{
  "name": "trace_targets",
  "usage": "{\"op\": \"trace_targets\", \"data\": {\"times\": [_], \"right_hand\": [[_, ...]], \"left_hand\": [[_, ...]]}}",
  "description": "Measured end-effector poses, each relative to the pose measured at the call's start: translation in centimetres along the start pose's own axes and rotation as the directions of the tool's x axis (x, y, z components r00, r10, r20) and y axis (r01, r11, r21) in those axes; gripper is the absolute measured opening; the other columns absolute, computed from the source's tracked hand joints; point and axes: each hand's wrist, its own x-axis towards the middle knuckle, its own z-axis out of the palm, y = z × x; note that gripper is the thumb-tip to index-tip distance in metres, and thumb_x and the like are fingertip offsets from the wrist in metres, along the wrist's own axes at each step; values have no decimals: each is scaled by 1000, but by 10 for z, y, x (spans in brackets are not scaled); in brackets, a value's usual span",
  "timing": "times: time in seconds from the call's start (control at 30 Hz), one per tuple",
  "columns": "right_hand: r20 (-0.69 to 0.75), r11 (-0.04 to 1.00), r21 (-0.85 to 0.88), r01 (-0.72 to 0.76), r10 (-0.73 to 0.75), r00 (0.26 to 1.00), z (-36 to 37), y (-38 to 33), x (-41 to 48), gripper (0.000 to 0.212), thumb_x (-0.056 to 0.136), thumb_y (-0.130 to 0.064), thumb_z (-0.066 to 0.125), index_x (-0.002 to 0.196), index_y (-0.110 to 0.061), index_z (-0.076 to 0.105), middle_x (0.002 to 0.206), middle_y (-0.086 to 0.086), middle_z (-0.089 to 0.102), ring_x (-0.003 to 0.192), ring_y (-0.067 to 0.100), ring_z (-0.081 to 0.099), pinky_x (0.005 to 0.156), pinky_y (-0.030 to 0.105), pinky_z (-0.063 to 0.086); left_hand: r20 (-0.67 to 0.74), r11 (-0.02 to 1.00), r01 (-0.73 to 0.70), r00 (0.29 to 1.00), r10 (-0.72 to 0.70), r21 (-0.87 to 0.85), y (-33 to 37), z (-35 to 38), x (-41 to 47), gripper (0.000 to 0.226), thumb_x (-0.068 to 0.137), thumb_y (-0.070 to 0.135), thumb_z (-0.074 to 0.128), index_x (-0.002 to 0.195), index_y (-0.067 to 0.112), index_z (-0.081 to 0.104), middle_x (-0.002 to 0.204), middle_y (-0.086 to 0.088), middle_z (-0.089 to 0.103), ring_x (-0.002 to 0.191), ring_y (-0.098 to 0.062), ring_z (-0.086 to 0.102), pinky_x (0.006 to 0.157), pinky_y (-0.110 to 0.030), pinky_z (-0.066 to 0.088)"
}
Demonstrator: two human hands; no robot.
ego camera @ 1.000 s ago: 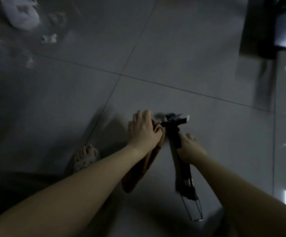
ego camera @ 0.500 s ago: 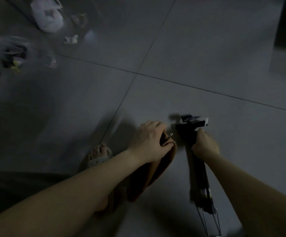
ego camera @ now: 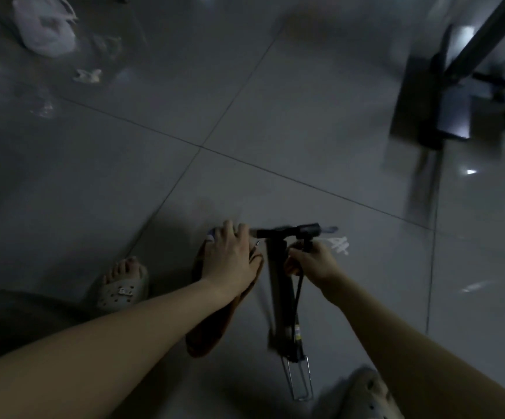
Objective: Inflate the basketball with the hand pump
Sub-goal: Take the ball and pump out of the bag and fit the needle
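Observation:
A flat, deflated brown basketball (ego camera: 215, 325) hangs folded from my left hand (ego camera: 230, 258), which grips its upper edge; a thin needle tip pokes out beside my thumb. Just to its right stands the black hand pump (ego camera: 281, 297), upright with a T-handle on top and a wire foot stand touching the floor. My right hand (ego camera: 311, 263) is closed around the pump barrel just under the handle, with the thin black hose running under my palm. The scene is dim and blurred.
Grey tiled floor (ego camera: 305, 131) all around. My feet in pale perforated clogs are at the lower left (ego camera: 122, 287) and lower right (ego camera: 369, 394). White bags (ego camera: 44, 27) and scraps lie at the far left. A dark metal frame (ego camera: 432, 95) stands at the upper right.
The view has shifted; the dark frame is back in sight at the right. My right hand sits higher on the barrel. My left hand keeps its grip on the ball.

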Motion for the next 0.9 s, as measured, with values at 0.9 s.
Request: {"op": "trace_targets", "data": {"times": [0.9], "right_hand": [[93,456,-864,214,-272,958,97,17,-110,19,101,-16,38,113,-18,54,113,5,62,99,21,56,89,30,43]], "left_hand": [[400,948,-273,861,316,-161,-60,-70,-73,47,91,61,58,124,30,46,99,3,62,88,-19,64,77,-41,55]]}}
